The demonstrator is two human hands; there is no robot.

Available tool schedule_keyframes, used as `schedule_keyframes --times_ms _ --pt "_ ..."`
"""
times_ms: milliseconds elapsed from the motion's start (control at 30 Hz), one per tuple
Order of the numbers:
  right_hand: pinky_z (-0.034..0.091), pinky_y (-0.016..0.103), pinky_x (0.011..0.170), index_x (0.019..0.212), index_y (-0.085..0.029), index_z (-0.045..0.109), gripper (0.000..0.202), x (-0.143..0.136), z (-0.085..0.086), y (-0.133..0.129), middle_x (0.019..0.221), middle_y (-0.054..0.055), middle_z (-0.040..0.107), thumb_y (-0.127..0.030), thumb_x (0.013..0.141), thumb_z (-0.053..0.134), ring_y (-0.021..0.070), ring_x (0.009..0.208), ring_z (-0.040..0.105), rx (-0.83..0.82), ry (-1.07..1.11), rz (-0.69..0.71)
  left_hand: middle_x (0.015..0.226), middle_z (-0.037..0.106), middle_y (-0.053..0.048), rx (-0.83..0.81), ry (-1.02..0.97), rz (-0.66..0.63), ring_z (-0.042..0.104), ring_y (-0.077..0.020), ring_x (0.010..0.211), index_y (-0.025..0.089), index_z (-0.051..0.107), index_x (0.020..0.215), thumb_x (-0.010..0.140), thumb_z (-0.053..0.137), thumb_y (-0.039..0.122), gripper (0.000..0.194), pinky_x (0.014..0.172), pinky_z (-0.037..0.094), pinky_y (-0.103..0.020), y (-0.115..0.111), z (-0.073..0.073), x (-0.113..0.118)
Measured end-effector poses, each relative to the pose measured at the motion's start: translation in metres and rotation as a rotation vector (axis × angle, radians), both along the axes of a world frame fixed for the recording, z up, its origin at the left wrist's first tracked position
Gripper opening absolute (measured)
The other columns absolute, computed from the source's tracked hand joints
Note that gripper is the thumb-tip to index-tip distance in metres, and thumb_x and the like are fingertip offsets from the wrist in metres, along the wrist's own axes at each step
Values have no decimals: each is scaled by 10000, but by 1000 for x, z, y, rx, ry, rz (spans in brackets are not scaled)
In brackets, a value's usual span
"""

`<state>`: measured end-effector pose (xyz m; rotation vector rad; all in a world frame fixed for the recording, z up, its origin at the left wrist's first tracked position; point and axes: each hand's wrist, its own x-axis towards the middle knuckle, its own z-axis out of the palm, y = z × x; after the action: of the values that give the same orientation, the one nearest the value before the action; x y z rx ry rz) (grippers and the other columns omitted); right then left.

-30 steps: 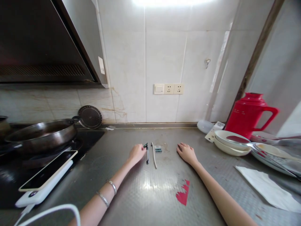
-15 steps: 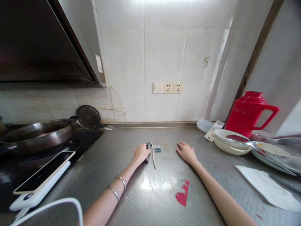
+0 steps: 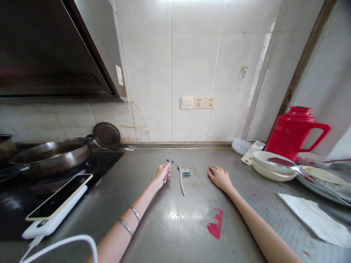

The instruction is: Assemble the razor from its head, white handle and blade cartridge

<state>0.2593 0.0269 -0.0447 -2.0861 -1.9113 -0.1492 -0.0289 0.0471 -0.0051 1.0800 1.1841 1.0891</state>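
Note:
My left hand (image 3: 161, 174) is closed around the handle of a razor (image 3: 170, 161), its head pointing up and away from me. Just right of it, a thin whitish stick-like piece with a dark tip (image 3: 181, 180) lies lengthwise on the steel counter (image 3: 153, 226). Beside that are small dark green strips (image 3: 186, 174), which look like razor blade cartridges. My right hand (image 3: 219, 176) rests palm down on the counter, fingers loosely spread and holding nothing.
A torn red patch (image 3: 215, 224) marks the counter nearer me. On the left are a pan (image 3: 55, 157) on the stove, a phone (image 3: 60, 197) and a white cable (image 3: 63, 241). To the right stand a red thermos (image 3: 293, 133), stacked bowls (image 3: 271, 174) and a white paper (image 3: 312, 217).
My left hand has picked the razor up from the counter and moved slightly left, turning so the razor's head shows. My right hand stays put. The view has shifted slightly.

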Motion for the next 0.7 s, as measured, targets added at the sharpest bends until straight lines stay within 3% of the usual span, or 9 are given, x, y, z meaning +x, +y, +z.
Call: schedule_keyframes --times_ms 167,367,700 --pt "312 403 923 1160 -214 564 414 0 0 -1 1267 101 513 -371 841 352 244 1170 422 7 8 4 481 368 100 -65 -53 -14 273 -11 307 169 452 754 761 460 508 339 323 149 -143 -6 -2 -4" --pt "317 414 921 1158 -211 566 418 1 0 -1 1268 103 511 -377 840 352 246 1170 422 1 10 9 459 377 98 -76 -5 18 247 -10 294 182 418 709 724 456 583 403 334 127 -150 -7 -5 -1" --pt "321 410 920 1159 -205 567 424 4 0 -1 1255 103 521 -381 845 343 246 1152 440 15 8 31 411 295 107 -139 -58 27 215 -17 290 162 468 690 763 435 530 376 344 107 -169 -7 -1 -5"
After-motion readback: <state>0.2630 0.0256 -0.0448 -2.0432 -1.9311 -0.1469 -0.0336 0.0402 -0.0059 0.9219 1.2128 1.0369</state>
